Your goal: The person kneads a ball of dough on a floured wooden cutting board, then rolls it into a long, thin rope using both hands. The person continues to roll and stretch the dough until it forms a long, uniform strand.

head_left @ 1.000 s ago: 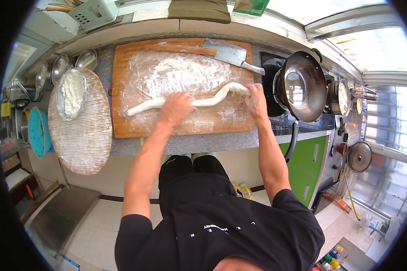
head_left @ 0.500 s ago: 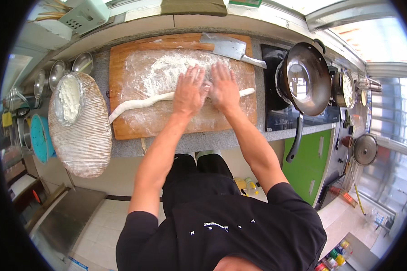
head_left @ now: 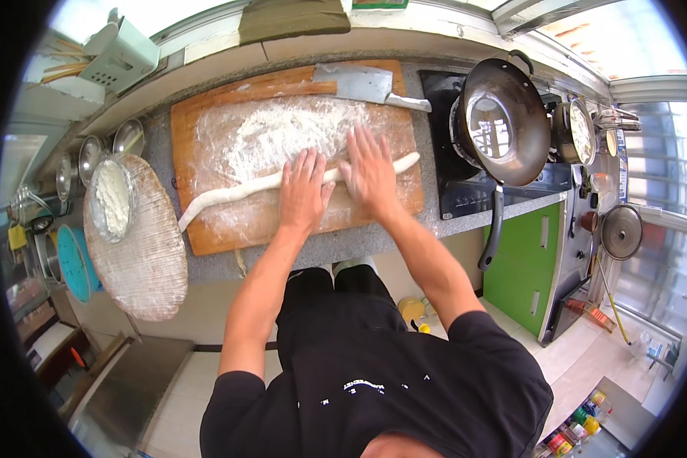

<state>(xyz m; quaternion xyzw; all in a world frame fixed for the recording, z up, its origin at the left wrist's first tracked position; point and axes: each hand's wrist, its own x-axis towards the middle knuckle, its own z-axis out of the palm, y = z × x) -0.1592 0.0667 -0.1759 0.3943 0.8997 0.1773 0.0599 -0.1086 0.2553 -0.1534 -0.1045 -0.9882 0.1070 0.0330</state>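
A long rope of dough (head_left: 237, 192) lies across the floured wooden board (head_left: 305, 223), its left end hanging at the board's edge. My left hand (head_left: 304, 189) rests flat over the middle of the rope, fingers stretched away from me. To its right, my right hand (head_left: 369, 174) presses on the same rope with its fingers spread. Both palms hide the dough beneath them. Beyond the hands lies a patch of loose flour (head_left: 290, 136). A cleaver (head_left: 365, 84) and a wooden rolling pin (head_left: 267, 90) lie along the board's far side.
On the left, a round ridged tray (head_left: 146, 259) carries a bowl of flour (head_left: 113, 200). Metal bowls (head_left: 91, 156) stand behind it. At right, a wok (head_left: 504, 122) sits on the black cooktop (head_left: 458, 195), its handle (head_left: 494, 229) jutting toward me past the counter edge.
Both hands have drawn back toward me across the board, from near the flour onto the dough rope. The whole view has also shifted slightly.
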